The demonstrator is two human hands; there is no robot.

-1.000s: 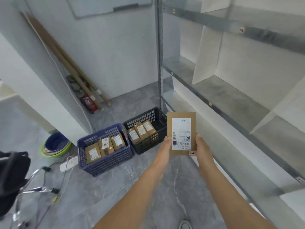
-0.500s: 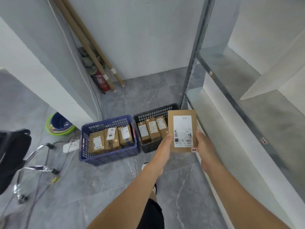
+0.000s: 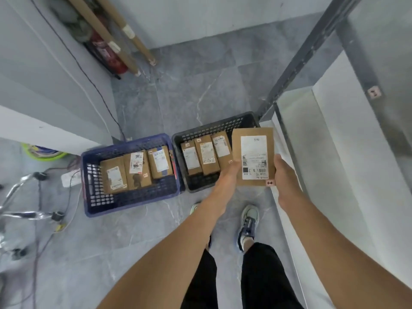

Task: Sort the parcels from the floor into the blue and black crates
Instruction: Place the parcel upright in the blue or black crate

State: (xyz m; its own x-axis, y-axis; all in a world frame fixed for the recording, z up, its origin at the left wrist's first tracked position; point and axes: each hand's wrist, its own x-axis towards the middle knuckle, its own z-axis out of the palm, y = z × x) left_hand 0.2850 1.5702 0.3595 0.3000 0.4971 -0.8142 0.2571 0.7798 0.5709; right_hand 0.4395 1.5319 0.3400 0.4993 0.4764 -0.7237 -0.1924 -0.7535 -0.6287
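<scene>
Holding a flat brown cardboard parcel [image 3: 253, 157] upright over the right end of the black plastic crate [image 3: 214, 128], left hand [image 3: 229, 175] and right hand [image 3: 284, 172] fingers [image 3: 278, 161] curling round its long edges; likely handling light and stiff, gripping best at those edges

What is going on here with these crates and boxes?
A person grips a flat brown cardboard parcel with a white label between the left hand and the right hand, near the black plastic crate. Three brown parcels lie in it, and three more in the blue plastic crate beside it.
</scene>
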